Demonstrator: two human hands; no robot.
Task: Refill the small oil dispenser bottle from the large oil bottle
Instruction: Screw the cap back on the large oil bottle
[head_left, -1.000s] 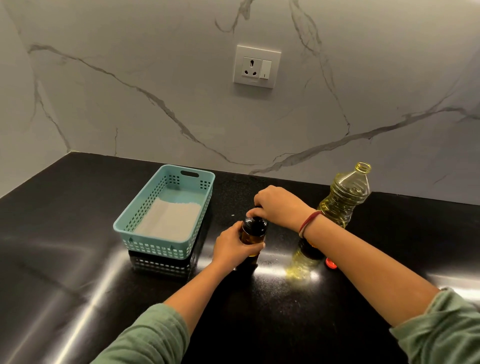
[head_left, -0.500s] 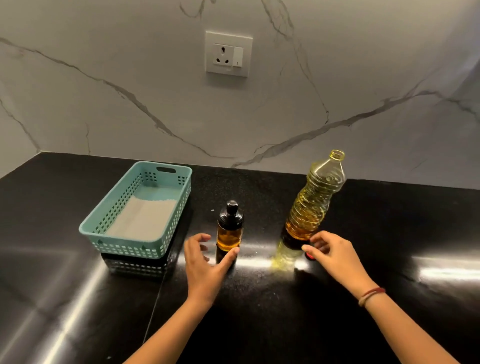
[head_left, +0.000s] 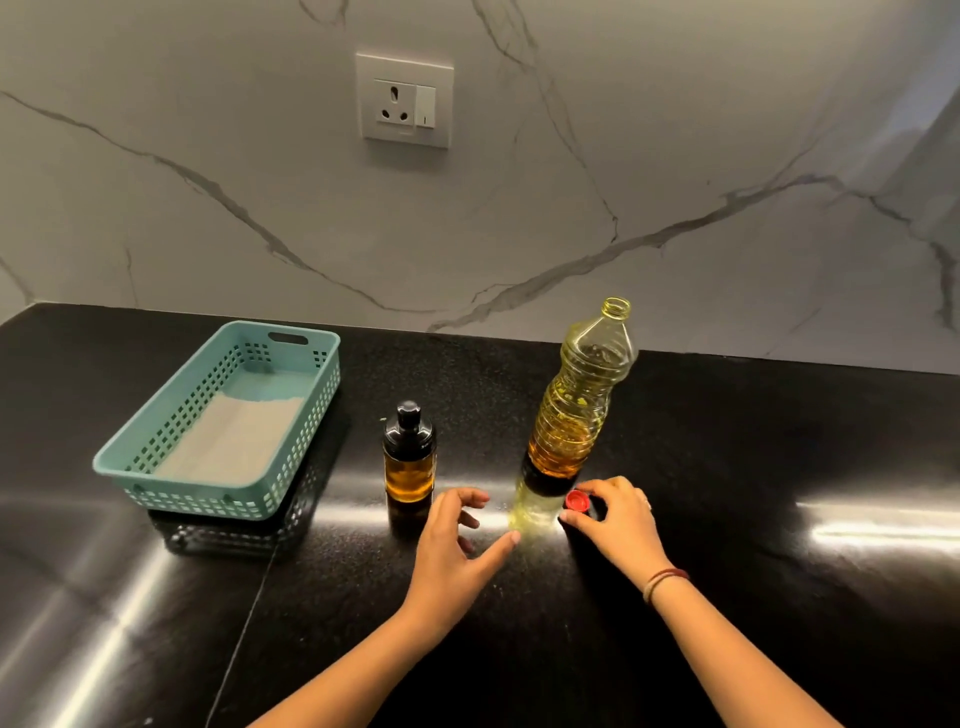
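The small oil dispenser bottle (head_left: 409, 456) stands upright on the black counter, its black cap on and amber oil inside. To its right stands the large clear oil bottle (head_left: 581, 395), uncapped and partly filled with yellow oil. Its red cap (head_left: 577, 501) is at the bottle's base, pinched between the thumb and fingers of my right hand (head_left: 615, 522). My left hand (head_left: 457, 535) hovers between the two bottles with fingers spread and loose, touching neither.
A teal perforated basket (head_left: 223, 493) with a pale liner sits left of the dispenser. The marble wall behind carries a socket (head_left: 404, 101). Bright light reflects off the black counter (head_left: 779, 597).
My left hand has let go of the dispenser bottle and drifted right. My right hand has closed its fingers on the red cap beside the large bottle.
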